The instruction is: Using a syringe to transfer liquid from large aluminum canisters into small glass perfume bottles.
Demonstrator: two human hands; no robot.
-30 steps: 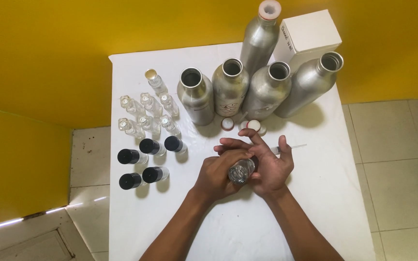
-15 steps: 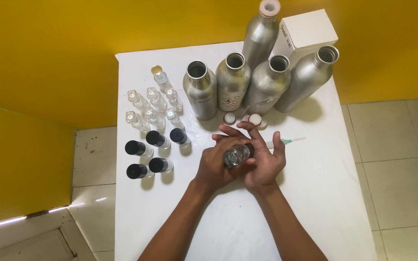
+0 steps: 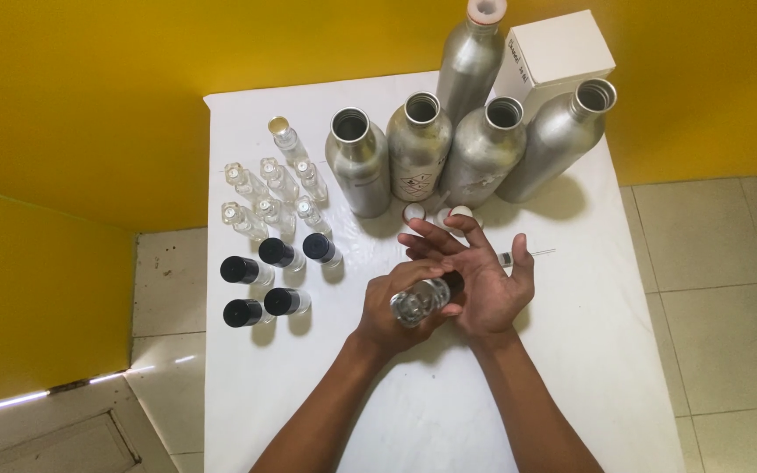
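a white table (image 3: 265, 403) stands against a yellow wall (image 3: 133, 79), with pale floor tiles (image 3: 711, 263) to the side. five tall silver metal bottles (image 3: 359, 162) stand at the back beside a white box (image 3: 562, 52). small clear glass vials (image 3: 265, 188) sit in a cluster on the left, and five black-capped vials (image 3: 278, 254) stand nearer, just below them.

Landmark: white table (image 3: 247, 403). Near half bare both sides of the arms, free passage. Far edge walled by five aluminium bottles (image 3: 420, 144) and white box (image 3: 562, 52). Left-centre blocked by capped vials (image 3: 275, 276); syringe (image 3: 527, 256) right-centre.
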